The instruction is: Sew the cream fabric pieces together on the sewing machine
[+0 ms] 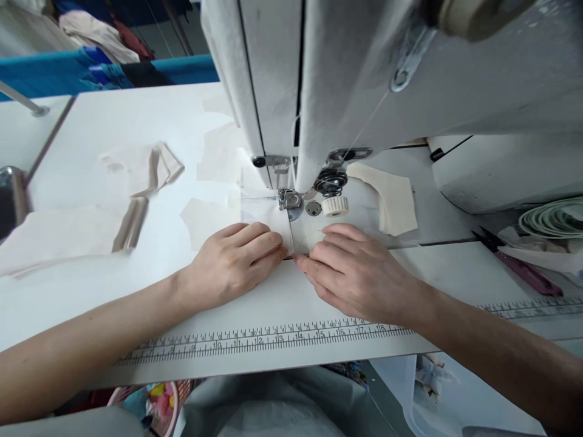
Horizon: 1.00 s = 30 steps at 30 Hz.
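Head view, and here you are at the sewing machine [273,79], both hands in tight at the near side of the needle area. The white fabric [266,212] lies flat on the worktop [218,364], running beneath the presser foot [288,199], its edge drawn in a line toward your fingertips. Your left hand [234,258] is curled over the near end of it, the grip narrow, fingers bunched at the cloth. Your right hand [359,270] comes in just opposite, thumb and forefinger pinched at that same edge; how hard either grip presses, I can't tell.

Now the cloth itself: it looks thin, light and soft, likely quick to crease or slide on that smooth surface. Best hold, I'd judge, is right there at the near edge, a light pinch and flat fingers, well clear of the needle area; a hard tug could pull it askew.

Out left, folded fabric pieces [77,230] lie well apart from you. Beyond your right hand rests a curved cream piece [398,206], and along the near side runs a printed ruler scale [268,341].
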{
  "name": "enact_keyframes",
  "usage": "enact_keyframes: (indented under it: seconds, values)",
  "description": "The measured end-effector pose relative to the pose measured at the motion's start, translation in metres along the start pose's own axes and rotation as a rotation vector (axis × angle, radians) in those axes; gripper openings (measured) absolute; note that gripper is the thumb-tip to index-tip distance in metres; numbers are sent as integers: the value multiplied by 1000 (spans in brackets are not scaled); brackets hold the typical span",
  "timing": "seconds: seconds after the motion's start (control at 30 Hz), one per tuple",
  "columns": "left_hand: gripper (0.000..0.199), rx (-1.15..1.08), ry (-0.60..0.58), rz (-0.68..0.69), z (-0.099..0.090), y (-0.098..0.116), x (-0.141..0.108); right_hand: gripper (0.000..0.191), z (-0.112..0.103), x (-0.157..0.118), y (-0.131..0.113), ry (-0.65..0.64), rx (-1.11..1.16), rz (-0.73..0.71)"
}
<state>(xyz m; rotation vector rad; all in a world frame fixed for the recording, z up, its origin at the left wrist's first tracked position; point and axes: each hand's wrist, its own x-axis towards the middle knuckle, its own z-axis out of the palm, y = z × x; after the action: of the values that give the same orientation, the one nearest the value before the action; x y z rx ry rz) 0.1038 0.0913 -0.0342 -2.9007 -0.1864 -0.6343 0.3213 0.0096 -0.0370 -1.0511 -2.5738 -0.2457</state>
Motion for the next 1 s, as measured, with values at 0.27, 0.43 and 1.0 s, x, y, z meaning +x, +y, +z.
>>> enact_keyframes:
  seconds: [0.27, 0.43, 1.0]
  values:
    - [8, -27, 18, -24, 3, 0, -3, 23, -2, 0, 6, -28, -56, -32]
    - [6, -137, 53, -113, 6, 1, -2, 22, -2, 1, 6, -44, -74, -49]
    - [7, -176, 62, -171, 6, 2, -3, 21, 0, 2, 2, -82, -85, -45]
